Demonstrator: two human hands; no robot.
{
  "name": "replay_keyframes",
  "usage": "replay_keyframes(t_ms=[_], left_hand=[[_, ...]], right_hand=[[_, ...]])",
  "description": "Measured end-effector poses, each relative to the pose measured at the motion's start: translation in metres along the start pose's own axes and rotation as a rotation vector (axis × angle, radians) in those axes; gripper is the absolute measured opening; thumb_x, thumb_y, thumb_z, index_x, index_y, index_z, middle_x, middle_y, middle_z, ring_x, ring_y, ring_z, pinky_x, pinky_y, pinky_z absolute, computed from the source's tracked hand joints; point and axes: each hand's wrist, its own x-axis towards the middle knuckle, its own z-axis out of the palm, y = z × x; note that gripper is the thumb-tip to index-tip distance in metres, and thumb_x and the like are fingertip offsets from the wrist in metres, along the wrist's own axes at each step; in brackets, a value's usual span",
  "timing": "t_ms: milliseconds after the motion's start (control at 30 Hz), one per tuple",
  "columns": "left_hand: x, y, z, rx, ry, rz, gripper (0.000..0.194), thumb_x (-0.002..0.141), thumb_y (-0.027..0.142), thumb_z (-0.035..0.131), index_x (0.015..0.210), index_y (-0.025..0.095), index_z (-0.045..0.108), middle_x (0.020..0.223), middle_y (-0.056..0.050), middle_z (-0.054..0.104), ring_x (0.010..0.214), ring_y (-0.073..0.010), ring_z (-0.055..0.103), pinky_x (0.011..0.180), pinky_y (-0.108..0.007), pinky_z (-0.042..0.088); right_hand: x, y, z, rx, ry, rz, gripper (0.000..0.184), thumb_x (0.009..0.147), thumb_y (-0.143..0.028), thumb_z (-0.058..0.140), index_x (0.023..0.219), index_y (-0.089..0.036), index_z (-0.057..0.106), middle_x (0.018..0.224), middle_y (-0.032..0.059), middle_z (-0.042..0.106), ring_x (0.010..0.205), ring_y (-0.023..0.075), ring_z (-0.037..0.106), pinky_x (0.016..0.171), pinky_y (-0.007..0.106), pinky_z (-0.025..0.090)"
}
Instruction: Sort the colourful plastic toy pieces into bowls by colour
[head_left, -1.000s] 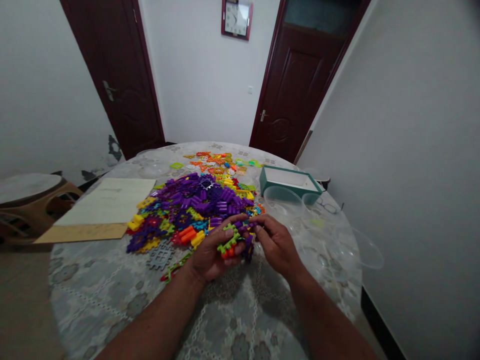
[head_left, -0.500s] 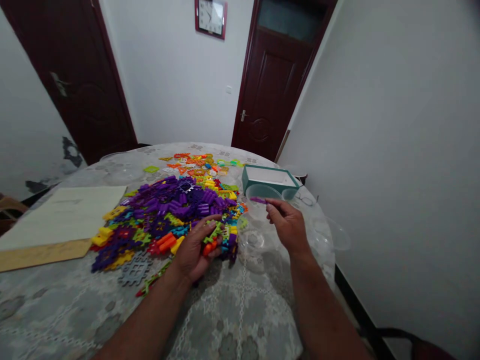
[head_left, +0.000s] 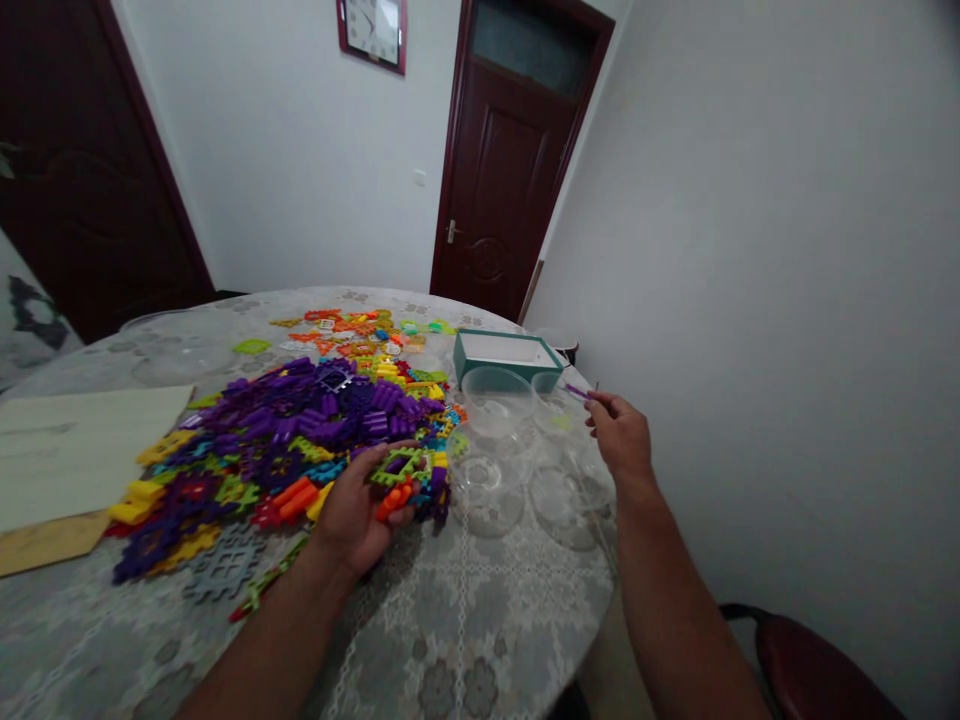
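My left hand [head_left: 364, 510], palm up at the near side of the pile, has its fingers curled round a lime-green square toothed building piece [head_left: 397, 466] and an orange piece [head_left: 394, 500]. Further right, my right hand [head_left: 621, 432] pinches a thin purple building piece [head_left: 577, 391] by one end. That piece is in the air near a small clear plastic bowl [head_left: 553, 405]. A large heap of plastic building pieces [head_left: 315, 405], mostly purple with yellow, red, green and blue, lies beyond my left hand.
Several clear bowls, one of them a larger bowl [head_left: 498, 408], stand on the patterned tablecloth [head_left: 480, 620]. Behind is a green-sided open box [head_left: 506, 350]. Orange and yellow flat pieces [head_left: 352, 328] lie at the back, a pale board [head_left: 82, 440] at left. A dark red seat [head_left: 825, 660] is at lower right.
My right hand has moved right with the purple piece, past the larger bowl to the smaller one. My left hand keeps its pieces, with the green one turned more face up. The view has swung right.
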Motion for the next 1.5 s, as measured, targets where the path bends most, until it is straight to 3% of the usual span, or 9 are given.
replay_keyframes(t_ms=[300,500,633,800,933,1067,1233,1400,1500], left_hand=[[0.0,-0.001,-0.005,-0.027,-0.118,0.035,0.041,0.08,0.011,0.069,0.12,0.013,0.068,0.098,-0.012,0.073,0.063,-0.0166,0.069,0.037,-0.019,0.042],[0.0,-0.006,-0.005,0.043,-0.091,0.101,0.041,0.083,0.015,0.076,0.123,0.018,0.068,0.106,-0.009,0.072,0.068,-0.0164,0.072,0.042,-0.022,0.052],[0.001,-0.008,-0.006,0.072,-0.097,0.138,0.04,0.086,0.016,0.077,0.124,0.019,0.067,0.107,-0.008,0.072,0.067,-0.0155,0.071,0.044,-0.024,0.056],[0.006,-0.01,-0.01,0.068,-0.111,0.15,0.039,0.087,0.017,0.078,0.124,0.02,0.067,0.111,-0.008,0.072,0.065,-0.0137,0.07,0.045,-0.023,0.057],[0.008,-0.01,-0.011,0.08,-0.112,0.14,0.04,0.086,0.015,0.077,0.125,0.019,0.066,0.108,-0.008,0.072,0.067,-0.0156,0.072,0.045,-0.024,0.058],[0.007,-0.009,-0.01,0.081,-0.119,0.148,0.04,0.086,0.015,0.078,0.124,0.019,0.066,0.106,-0.008,0.072,0.067,-0.0157,0.071,0.046,-0.025,0.059],[0.007,-0.009,-0.008,0.112,-0.114,0.149,0.046,0.083,0.02,0.082,0.126,0.019,0.066,0.105,-0.007,0.073,0.065,-0.0149,0.07,0.045,-0.024,0.056],[0.002,-0.011,-0.004,0.268,-0.184,0.133,0.057,0.078,0.031,0.091,0.128,0.02,0.066,0.094,-0.005,0.073,0.058,-0.0115,0.063,0.04,-0.018,0.047],[0.0,-0.011,-0.002,0.354,-0.157,0.145,0.057,0.077,0.036,0.092,0.125,0.02,0.068,0.087,-0.002,0.07,0.053,-0.0089,0.057,0.037,-0.016,0.04]], right_hand=[[0.001,0.002,0.022,-0.046,-0.118,-0.071,0.048,0.084,-0.048,0.065,0.115,-0.014,0.081,0.09,0.0093,0.08,0.07,0.0213,0.071,0.065,0.033,0.056],[0.043,-0.026,0.076,-0.237,-0.243,-0.246,0.041,0.088,-0.036,0.059,0.115,-0.016,0.082,0.095,0.0091,0.081,0.076,0.0209,0.073,0.081,0.035,0.058],[0.077,-0.038,0.116,-0.276,-0.269,-0.272,0.041,0.089,-0.026,0.057,0.12,-0.017,0.081,0.108,0.0109,0.081,0.088,0.0217,0.074,0.091,0.037,0.057],[0.085,-0.034,0.134,-0.345,-0.321,-0.266,0.044,0.088,-0.015,0.053,0.122,-0.011,0.079,0.112,0.015,0.081,0.087,0.0221,0.075,0.092,0.037,0.057],[0.07,-0.033,0.121,-0.379,-0.339,-0.293,0.047,0.09,-0.015,0.05,0.13,-0.011,0.076,0.117,0.0146,0.08,0.087,0.0206,0.076,0.092,0.035,0.057],[0.047,-0.043,0.09,-0.393,-0.387,-0.339,0.038,0.094,-0.02,0.05,0.115,-0.015,0.081,0.113,0.0111,0.081,0.09,0.0215,0.076,0.091,0.034,0.056],[-0.016,-0.071,0.055,-0.342,-0.538,-0.453,0.029,0.098,-0.031,0.057,0.111,-0.02,0.081,0.103,0.0084,0.082,0.09,0.0225,0.075,0.089,0.035,0.056],[-0.101,-0.101,0.061,-0.103,-0.765,-0.488,0.035,0.1,-0.031,0.062,0.132,-0.02,0.072,0.113,0.0071,0.079,0.086,0.0183,0.073,0.083,0.031,0.056],[-0.129,-0.108,0.074,-0.035,-0.792,-0.484,0.029,0.102,-0.025,0.06,0.128,-0.02,0.073,0.109,0.0063,0.079,0.092,0.0192,0.073,0.088,0.031,0.055]])
